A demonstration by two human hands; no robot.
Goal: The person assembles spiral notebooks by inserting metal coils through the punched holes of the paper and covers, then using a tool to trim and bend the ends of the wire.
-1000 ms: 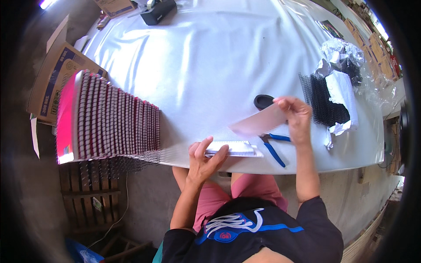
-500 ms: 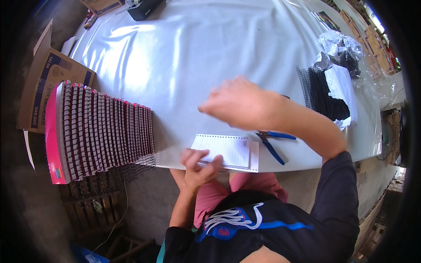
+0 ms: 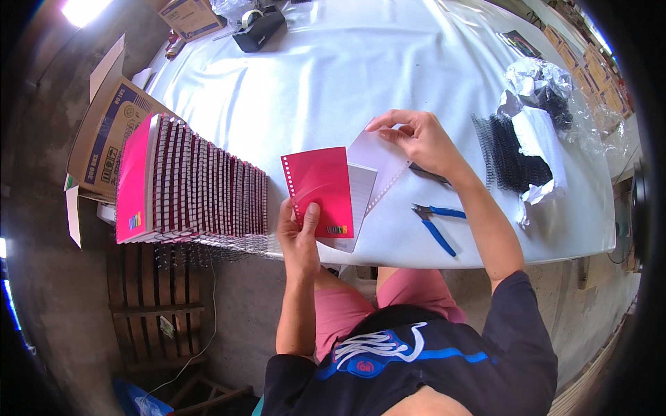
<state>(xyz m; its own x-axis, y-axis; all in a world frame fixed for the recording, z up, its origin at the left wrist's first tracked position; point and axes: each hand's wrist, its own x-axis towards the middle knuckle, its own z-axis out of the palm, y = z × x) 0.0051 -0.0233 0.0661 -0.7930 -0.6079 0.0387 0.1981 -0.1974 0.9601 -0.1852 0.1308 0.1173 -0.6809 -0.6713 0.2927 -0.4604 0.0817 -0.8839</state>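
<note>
While hands [image 3: 300, 232] [image 3: 422, 142] grip it and a pale sheet [image 3: 374, 154], the punched cover [image 3: 320, 184] gleams pink

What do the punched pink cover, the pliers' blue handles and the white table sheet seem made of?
Pink cover: probably glossy card or plastic; pale sheen, crisp edges.
Blue handles: likely smooth plastic or rubber, judging by their even colour.
White sheet: apparently shiny plastic, given its bright glare and soft wrinkles.

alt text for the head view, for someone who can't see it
A person's left hand holds a pink hole-punched cover over lined paper; the right hand holds a pale sheet. Spiral-bound notebooks sit at left, a blue-handled tool at right.
</note>
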